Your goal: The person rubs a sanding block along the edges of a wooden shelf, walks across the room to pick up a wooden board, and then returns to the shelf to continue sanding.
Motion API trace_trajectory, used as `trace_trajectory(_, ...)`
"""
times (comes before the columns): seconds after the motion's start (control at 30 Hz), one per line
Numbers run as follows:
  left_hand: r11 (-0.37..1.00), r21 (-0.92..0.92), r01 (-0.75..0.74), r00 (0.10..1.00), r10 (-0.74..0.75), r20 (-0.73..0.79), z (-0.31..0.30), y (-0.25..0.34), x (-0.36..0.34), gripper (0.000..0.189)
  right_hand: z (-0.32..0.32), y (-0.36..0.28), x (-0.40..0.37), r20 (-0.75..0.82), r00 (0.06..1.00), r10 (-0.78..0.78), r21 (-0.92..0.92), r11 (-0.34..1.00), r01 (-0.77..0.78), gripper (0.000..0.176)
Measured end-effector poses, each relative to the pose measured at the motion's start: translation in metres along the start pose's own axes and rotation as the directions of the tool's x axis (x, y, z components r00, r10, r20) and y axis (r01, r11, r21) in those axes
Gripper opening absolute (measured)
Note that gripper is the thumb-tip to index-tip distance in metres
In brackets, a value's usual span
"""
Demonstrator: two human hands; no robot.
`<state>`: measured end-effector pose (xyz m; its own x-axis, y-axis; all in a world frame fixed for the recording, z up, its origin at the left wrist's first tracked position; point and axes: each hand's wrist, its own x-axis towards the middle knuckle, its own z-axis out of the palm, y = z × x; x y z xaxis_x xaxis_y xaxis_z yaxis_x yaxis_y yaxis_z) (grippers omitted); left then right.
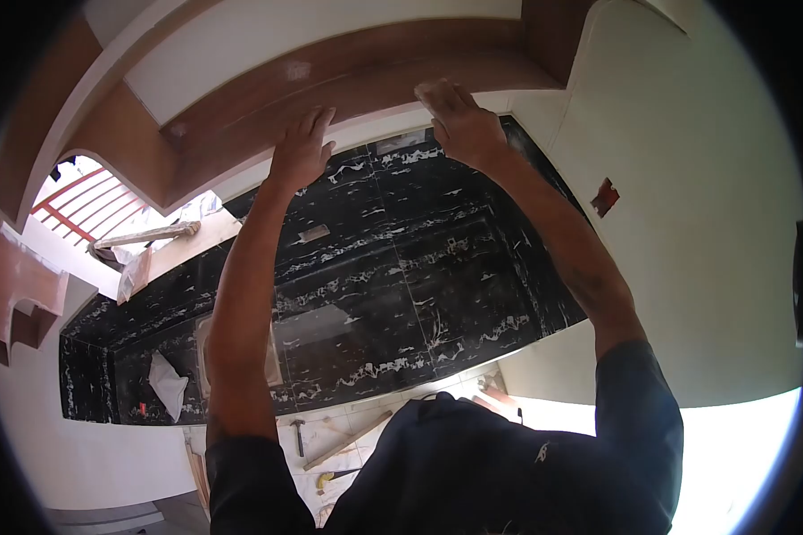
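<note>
Both arms reach up to a brown wooden cabinet [375, 76] with a pale front edge. My left hand [302, 152] touches its lower edge, with the fingers stretched out and slightly apart. To the right, my right hand [462, 123] lies against the same edge, its dusty fingers extended over the wood. Neither hand shows an object in it. Below them spreads a black countertop and backsplash [357, 267] with white veining.
A white bag [167, 385] lies on the black counter at the left. Beyond a window with red bars [89, 209], a wooden piece [147, 234] rests on the sill. A hammer [300, 437] and a plank [348, 440] lie on the floor. The right wall has a cutout [605, 197].
</note>
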<state>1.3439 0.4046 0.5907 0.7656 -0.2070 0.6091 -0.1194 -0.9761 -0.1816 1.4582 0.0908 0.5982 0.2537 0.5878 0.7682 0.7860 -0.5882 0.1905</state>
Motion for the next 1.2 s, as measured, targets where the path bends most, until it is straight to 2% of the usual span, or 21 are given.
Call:
trace_trajectory(0.03,0.999,0.045,0.010,1.000,-0.010,-0.003,0.003,0.005,-0.002,0.063,0.007,-0.007,0.004,0.024,1.000,-0.010,-0.016,1.000,0.010,0.048)
trace_trajectory(0.07,0.995,0.093,0.021,1.000,-0.021,-0.009,0.005,0.007,-0.002,0.063,0.019,-0.006,0.006,-0.068,0.990,-0.122,-0.082,0.990,0.116,0.054)
trace_trajectory(0.17,0.996,0.083,0.037,0.999,-0.038,0.006,0.006,0.007,-0.003,0.064,0.048,0.026,0.031,0.025,0.996,0.084,0.031,0.996,-0.085,0.050)
trace_trajectory(0.2,0.995,0.083,0.049,0.998,-0.052,0.041,0.006,0.007,-0.002,0.065,0.057,0.023,0.032,-0.101,0.991,0.086,-0.028,0.996,-0.090,0.036)
trace_trajectory(0.3,0.989,0.131,0.068,0.997,-0.073,0.035,0.006,0.010,-0.003,0.067,0.029,-0.022,0.020,-0.232,0.971,-0.066,-0.106,0.993,0.043,0.023)
trace_trajectory(0.33,0.987,0.150,0.065,0.997,-0.071,0.030,0.007,0.010,-0.003,0.070,0.035,-0.008,0.022,-0.241,0.960,-0.140,-0.079,0.989,0.124,0.024)
trace_trajectory(0.37,0.988,0.141,0.059,0.998,-0.062,0.013,0.008,0.009,-0.006,0.070,0.038,0.006,0.026,-0.118,0.993,-0.023,-0.077,0.997,0.014,0.025)
trace_trajectory(0.43,0.992,0.121,0.030,0.999,-0.027,-0.022,0.008,0.008,-0.004,0.071,0.039,0.029,0.036,0.128,0.965,0.230,-0.127,0.969,-0.214,0.029)
trace_trajectory(0.47,0.989,0.148,0.029,0.999,-0.024,-0.034,0.009,0.007,-0.002,0.071,0.038,0.014,0.038,-0.036,0.982,0.186,-0.133,0.973,-0.189,0.028)
trace_trajectory(0.57,0.983,0.181,0.040,0.997,-0.027,-0.075,0.008,0.006,0.000,0.073,0.018,-0.033,0.023,-0.187,0.979,-0.088,-0.049,0.996,0.080,0.024)
trace_trajectory(0.6,0.987,0.154,0.038,0.997,-0.026,-0.077,0.008,0.004,0.002,0.073,0.029,-0.016,0.026,-0.212,0.970,-0.119,-0.081,0.991,0.103,0.027)
trace_trajectory(0.7,0.990,0.138,0.023,0.995,-0.010,-0.095,0.013,0.008,-0.005,0.075,0.041,0.015,0.032,-0.041,0.985,0.168,-0.101,0.980,-0.172,0.031)
trace_trajectory(0.83,0.988,0.148,0.048,0.995,-0.035,-0.089,0.008,0.002,0.003,0.078,0.021,-0.032,0.020,-0.197,0.976,-0.089,-0.106,0.992,0.069,0.027)
trace_trajectory(0.87,0.991,0.129,0.037,0.998,-0.029,-0.062,0.012,0.008,-0.005,0.078,0.017,-0.017,0.026,-0.191,0.977,-0.096,-0.002,0.995,0.097,0.027)
trace_trajectory(0.9,0.993,0.114,0.034,0.999,-0.029,-0.044,0.014,0.013,-0.011,0.079,0.025,-0.011,0.023,-0.077,0.997,0.021,-0.058,0.998,-0.025,0.027)
trace_trajectory(0.97,0.993,0.111,0.046,0.997,-0.039,-0.060,0.009,0.010,-0.004,0.081,0.025,-0.006,0.042,0.083,0.969,0.232,-0.216,0.954,-0.210,0.028)
trace_trajectory(1.0,0.990,0.119,0.070,0.997,-0.067,-0.028,0.006,0.011,-0.003,0.082,0.030,-0.021,0.032,0.035,0.990,0.136,-0.336,0.935,-0.116,0.027)
trace_trajectory(1.03,0.990,0.117,0.076,0.997,-0.073,-0.023,0.006,0.008,0.001,0.083,0.019,-0.039,0.026,-0.046,0.999,-0.010,-0.102,0.995,0.005,0.033)
trace_trajectory(1.1,0.992,0.099,0.084,0.996,-0.087,0.019,0.010,0.009,-0.005,0.084,0.028,-0.023,0.026,-0.097,0.993,-0.066,0.009,0.998,0.067,0.033)
trace_trajectory(1.17,0.996,0.066,0.067,0.995,-0.071,0.065,0.013,0.015,-0.013,0.086,0.037,-0.002,0.023,0.105,0.981,0.166,-0.154,0.977,-0.149,0.031)
trace_trajectory(1.2,0.995,0.075,0.070,0.996,-0.073,0.047,0.009,0.007,-0.004,0.086,0.040,0.008,0.041,0.151,0.953,0.262,-0.251,0.943,-0.219,0.030)
